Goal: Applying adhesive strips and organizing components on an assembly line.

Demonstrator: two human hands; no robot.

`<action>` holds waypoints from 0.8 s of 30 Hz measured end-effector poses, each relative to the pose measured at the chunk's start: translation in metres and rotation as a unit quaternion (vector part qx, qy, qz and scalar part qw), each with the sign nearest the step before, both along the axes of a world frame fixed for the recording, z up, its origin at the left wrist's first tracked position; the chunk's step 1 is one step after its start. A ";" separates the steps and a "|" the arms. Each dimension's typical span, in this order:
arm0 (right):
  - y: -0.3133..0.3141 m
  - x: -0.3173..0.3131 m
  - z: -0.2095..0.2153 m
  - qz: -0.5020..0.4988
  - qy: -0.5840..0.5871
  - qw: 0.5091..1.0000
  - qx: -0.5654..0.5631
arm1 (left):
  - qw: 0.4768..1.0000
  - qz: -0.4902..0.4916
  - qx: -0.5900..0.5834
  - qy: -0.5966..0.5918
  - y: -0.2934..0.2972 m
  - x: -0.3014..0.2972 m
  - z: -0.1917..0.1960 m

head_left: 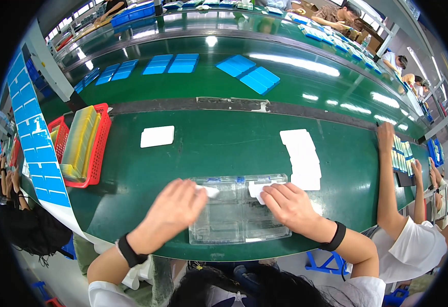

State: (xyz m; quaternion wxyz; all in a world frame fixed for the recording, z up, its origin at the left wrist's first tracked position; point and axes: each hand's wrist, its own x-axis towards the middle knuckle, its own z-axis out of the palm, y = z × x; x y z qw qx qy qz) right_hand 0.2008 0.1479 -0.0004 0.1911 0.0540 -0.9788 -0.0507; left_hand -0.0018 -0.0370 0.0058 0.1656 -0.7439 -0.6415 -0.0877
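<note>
A: Position of the hands?
B: Both are at the far half of a clear plastic box, which sits at the near edge of the green table. The left hand is over its left side, the right hand over its right.
A: Fingers?
B: Left: bunched together, apparently pinched on a white card; slight blur, thumb not made out. Right: curled together and clamped on the right end of a second card. Whether either card touches the box floor, cannot tell.
A: Other cards?
B: A neat stack beyond the box to the left; a fanned row to the right, its near end just beside the box. A red basket holding yellow sheets stands farther left.
A: Step in hand?
B: Judged to be handling one card per hand at the box's compartments.
A: Next move calls for?
B: Probably level cards, a light pinch, and fingertips clear of the dividers.
</note>
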 end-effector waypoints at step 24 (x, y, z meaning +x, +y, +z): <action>-0.041 0.030 0.004 -0.015 -0.135 0.967 -0.215 | 0.984 -0.028 -0.135 -0.112 -0.022 0.040 0.006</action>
